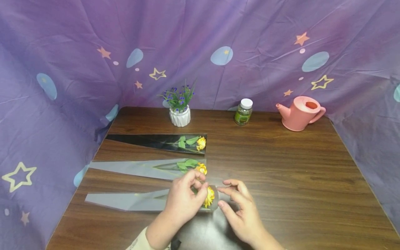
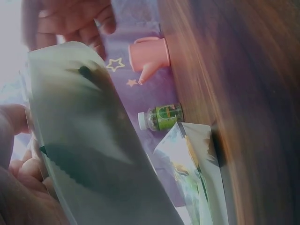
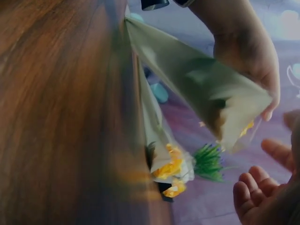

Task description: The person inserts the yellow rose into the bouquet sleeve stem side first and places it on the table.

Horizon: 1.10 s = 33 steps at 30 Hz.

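A long, tapering flower sleeve (image 1: 125, 202), pale and partly see-through, holds a yellow rose (image 1: 209, 197) at its wide right end. My left hand (image 1: 185, 198) pinches the sleeve's edge beside the bloom, with thumb and fingers bent together. In the right wrist view this wrapped flower slants up off the table, its narrow end low. Just right of the sleeve's mouth is my right hand (image 1: 243, 210), fingers loosely bent and apart, with nothing gripped between them. The left wrist view shows the sleeve's back (image 2: 89, 126) with a dim rose shadow through it.
Beyond lie another pale sleeve (image 1: 125, 168) with a yellow rose and a black sleeve (image 1: 140, 139) with one too. Along the back of the wooden table (image 1: 281, 166) stand a potted purple-flowered plant (image 1: 180, 116), a white-capped jar (image 1: 243, 113) and a pink watering can (image 1: 298, 116).
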Available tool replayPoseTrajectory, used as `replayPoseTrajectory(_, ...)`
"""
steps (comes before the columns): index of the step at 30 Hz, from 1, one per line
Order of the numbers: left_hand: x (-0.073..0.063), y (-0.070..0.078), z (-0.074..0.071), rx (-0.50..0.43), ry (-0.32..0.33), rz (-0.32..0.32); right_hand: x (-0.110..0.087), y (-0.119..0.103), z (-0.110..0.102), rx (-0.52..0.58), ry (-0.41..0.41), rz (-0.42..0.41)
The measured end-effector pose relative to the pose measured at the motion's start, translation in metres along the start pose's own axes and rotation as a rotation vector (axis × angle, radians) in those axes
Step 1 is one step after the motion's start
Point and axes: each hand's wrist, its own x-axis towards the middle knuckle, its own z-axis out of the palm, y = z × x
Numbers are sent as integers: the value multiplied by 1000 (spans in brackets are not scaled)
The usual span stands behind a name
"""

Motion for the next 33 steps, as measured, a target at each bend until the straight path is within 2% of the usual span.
replayPoseTrajectory(3, -1, -1, -2, 10, -26, -22, 1, 3, 2, 63, -49, 171)
replayPoseTrajectory(5, -2, -2, -4, 29, -60, -38, 1, 8, 6, 151, -131, 266)
replayPoseTrajectory(8, -4, -6, -6, 98, -136, -26, 1, 15, 14, 275, -249, 387)
replayPoseTrajectory(10, -6, -9, -7, 144, -210, -19, 2, 20, 21, 296, -295, 407)
replayPoseTrajectory(12, -8, -12, -6, 171, -275, -21, 3, 23, 27, 265, -313, 419)
replayPoseTrajectory(14, -11, -13, -7, 183, -328, -52, 4, 28, 32, 213, -324, 416)
replayPoseTrajectory(16, -13, -15, -7, 199, -337, -81, 5, 33, 35, 159, -322, 424)
replayPoseTrajectory(19, -15, -20, -9, 259, -337, -130, 4, 40, 36, 142, -301, 468)
replayPoseTrajectory(23, -19, -29, -17, 335, -418, -224, 4, 49, 34, 263, -272, 556)
replayPoseTrajectory(27, -24, -36, -23, 370, -524, -288, 7, 58, 28, 437, -282, 590)
replayPoseTrajectory(29, -26, -38, -23, 382, -543, -298, 9, 61, 24, 503, -285, 574)
replayPoseTrajectory(33, -27, -39, -22, 408, -527, -295, 9, 68, 19, 608, -292, 533)
